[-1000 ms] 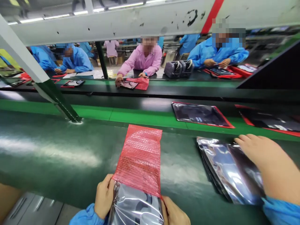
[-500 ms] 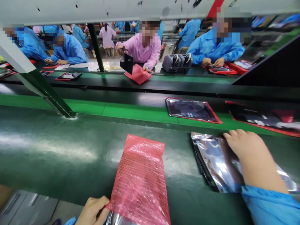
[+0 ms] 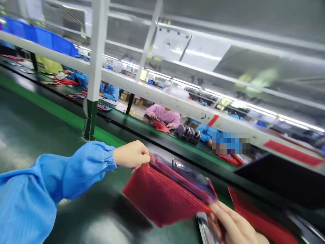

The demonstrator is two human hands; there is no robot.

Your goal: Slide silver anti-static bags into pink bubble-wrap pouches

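Hands (image 3: 132,155) (image 3: 235,225) gripping red bubble pouch (image 3: 165,196), no legible writing

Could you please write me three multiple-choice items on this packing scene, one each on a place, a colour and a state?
1. Where is the red bubble-wrap bag?
A. lifted above the green belt
B. on the overhead shelf
C. inside a blue bin

2. What colour is the sleeve on the left hand?
A. pink
B. blue
C. yellow

3. How is the bag held?
A. by the left hand alone
B. by neither hand
C. by both hands, at opposite ends

Answers: 1 A, the green belt lies beneath it. 2 B, the cuff is blue. 3 C, the right hand grips the near corner.
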